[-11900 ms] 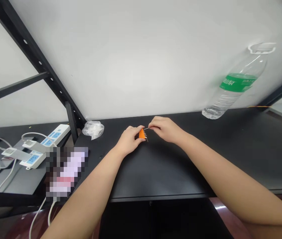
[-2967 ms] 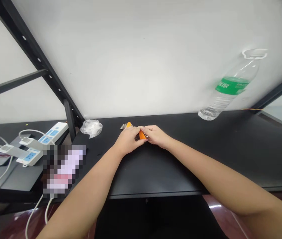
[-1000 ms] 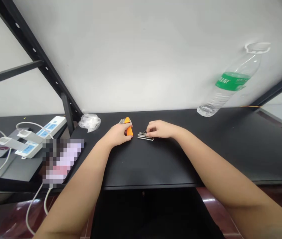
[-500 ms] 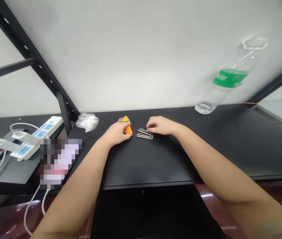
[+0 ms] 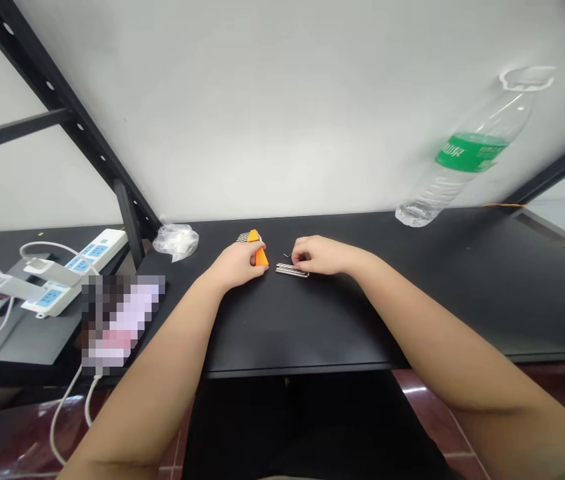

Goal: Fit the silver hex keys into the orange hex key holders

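My left hand is closed on an orange holder that rests on the black table; several metal hex keys stick out of its far end. My right hand pinches a small thin hex key just above a row of loose metal hex keys lying flat on the table. The two hands are a short gap apart.
A crumpled clear plastic bag lies left of the holder near a black frame post. A green-labelled water bottle stands at the back right. White power strips with cables sit on the left shelf.
The hex keys left the orange holder and now lie in a row. My right hand has lifted one thin key slightly off the pile; my left hand stays on the holder.
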The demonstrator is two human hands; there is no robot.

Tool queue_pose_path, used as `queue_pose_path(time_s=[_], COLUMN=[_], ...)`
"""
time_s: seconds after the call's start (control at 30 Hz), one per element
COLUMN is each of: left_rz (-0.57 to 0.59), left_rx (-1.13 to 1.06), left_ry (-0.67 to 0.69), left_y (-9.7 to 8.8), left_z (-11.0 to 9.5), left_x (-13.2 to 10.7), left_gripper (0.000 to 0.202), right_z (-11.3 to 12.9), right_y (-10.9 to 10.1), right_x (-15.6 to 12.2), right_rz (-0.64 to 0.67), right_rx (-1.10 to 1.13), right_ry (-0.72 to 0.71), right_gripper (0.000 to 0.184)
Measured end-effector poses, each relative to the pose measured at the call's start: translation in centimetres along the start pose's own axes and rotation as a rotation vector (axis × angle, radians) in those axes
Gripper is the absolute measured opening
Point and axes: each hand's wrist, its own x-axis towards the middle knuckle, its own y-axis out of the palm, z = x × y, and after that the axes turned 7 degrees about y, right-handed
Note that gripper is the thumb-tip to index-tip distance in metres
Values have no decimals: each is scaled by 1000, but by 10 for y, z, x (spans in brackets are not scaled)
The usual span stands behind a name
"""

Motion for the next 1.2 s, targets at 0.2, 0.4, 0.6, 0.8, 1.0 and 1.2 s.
queue_pose_path(time_s=[0.2, 0.4, 0.6, 0.8, 1.0, 1.2], left_rz=[17, 10, 6, 15, 25, 29], left_rx=[-10, -8, -21, -17, -15, -20], left_ry=[-17, -15, -12, -10, -17, -22], left_y=[0, 0, 1, 3, 2, 2], left_z=[1, -1, 1, 4, 2, 4], left_x=[2, 1, 1, 3, 3, 2], left_gripper=[42, 38, 42, 41, 42, 46], right_z=[1, 10, 21, 29, 29, 27], right_y=[-1, -1, 2, 2, -7, -7], right_x=[-1, -5, -9, -10, -12, -11], right_rz=[33, -36, -2, -34, -90, -39], right_rx=[-29, -110, -162, -229, -289, -375], right_ry=[23, 17, 8, 26, 35, 14], right_gripper=[9, 6, 8, 9, 6, 8])
